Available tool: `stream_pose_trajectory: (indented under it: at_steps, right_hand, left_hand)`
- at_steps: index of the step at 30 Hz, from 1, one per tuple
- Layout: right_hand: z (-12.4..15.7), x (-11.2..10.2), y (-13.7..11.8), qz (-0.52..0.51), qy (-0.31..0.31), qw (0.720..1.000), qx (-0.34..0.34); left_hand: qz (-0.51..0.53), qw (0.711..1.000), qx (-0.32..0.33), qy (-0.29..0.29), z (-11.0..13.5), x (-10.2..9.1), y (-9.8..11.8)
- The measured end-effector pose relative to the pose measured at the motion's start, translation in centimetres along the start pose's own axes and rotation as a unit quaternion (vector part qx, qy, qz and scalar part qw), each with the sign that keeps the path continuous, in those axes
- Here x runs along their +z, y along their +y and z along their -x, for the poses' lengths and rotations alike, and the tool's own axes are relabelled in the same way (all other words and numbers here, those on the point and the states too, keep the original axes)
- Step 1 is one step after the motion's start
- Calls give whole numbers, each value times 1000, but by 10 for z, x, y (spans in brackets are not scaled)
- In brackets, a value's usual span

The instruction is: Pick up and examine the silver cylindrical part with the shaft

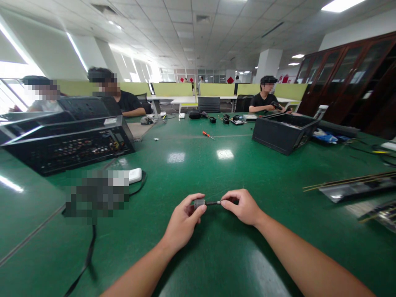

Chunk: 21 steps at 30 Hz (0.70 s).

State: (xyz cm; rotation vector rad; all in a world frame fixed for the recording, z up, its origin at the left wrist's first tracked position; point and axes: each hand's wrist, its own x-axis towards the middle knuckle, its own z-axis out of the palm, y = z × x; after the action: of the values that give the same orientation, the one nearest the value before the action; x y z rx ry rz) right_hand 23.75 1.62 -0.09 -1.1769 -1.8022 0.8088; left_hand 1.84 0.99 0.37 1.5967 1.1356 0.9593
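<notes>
My left hand is closed around a small grey cylinder, gripping it between thumb and fingers. Out of the cylinder's right end runs a thin dark rod with a small silvery tip. At that tip, the thumb and fingers of my right hand are pinched together. The piece lies level between both hands, over the green table. Its exact kind is too small to make out, and my left fingers hide part of the cylinder.
An orange-handled screwdriver lies further back. Black computer cases stand at left and right. A white box and black cable are left of my hands; long dark strips lie right. Several people sit around the table.
</notes>
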Motion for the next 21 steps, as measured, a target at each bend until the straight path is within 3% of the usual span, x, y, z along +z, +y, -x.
stream_pose_trajectory:
  at_steps: [16, 21]
  right_hand:
    - [-3, -10, 12, -18, 33, 999, 6]
    - [-9, -19, 25, -136, 83, 987, 38]
  left_hand:
    - [7, 1000, -4, 11, 0, -2, 1]
    - [17, 1000, -4, 12, 0, -2, 0]
